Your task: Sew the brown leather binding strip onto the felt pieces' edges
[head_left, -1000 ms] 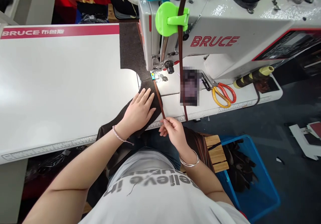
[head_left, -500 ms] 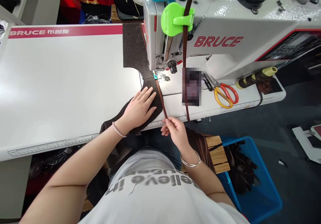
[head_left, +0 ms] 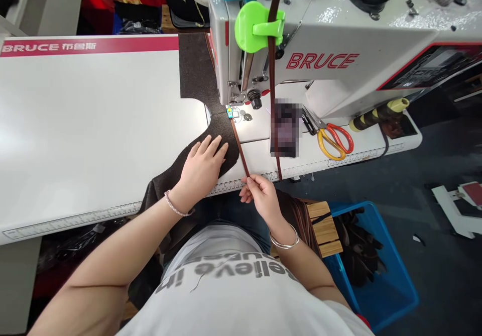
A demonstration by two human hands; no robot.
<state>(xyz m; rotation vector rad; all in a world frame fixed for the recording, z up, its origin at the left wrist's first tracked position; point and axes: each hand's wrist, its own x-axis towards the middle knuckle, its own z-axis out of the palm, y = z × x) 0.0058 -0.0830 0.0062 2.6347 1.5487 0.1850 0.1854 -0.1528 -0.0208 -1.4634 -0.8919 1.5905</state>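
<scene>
Dark brown fabric lies on the white sewing table, passing beside the needle area of the sewing machine and hanging over the front edge. My left hand rests flat on it with fingers spread, below the presser foot. Between thumb and fingers, my right hand pinches a thin reddish-brown strip at the table's front edge. The strip runs taut up to the presser foot, along the fabric's right side. Stitching under the foot is too small to make out.
Scissors with orange and yellow handles lie right of a blurred phone-like object. Another brown strip hangs past the green clip. A thread cone lies farther right. A blue bin with dark pieces stands at lower right.
My left hand has slid slightly back toward me and left on the fabric, its fingers now more curved. The strip's lower part stands a little apart from the fabric. The view has shifted slightly.
</scene>
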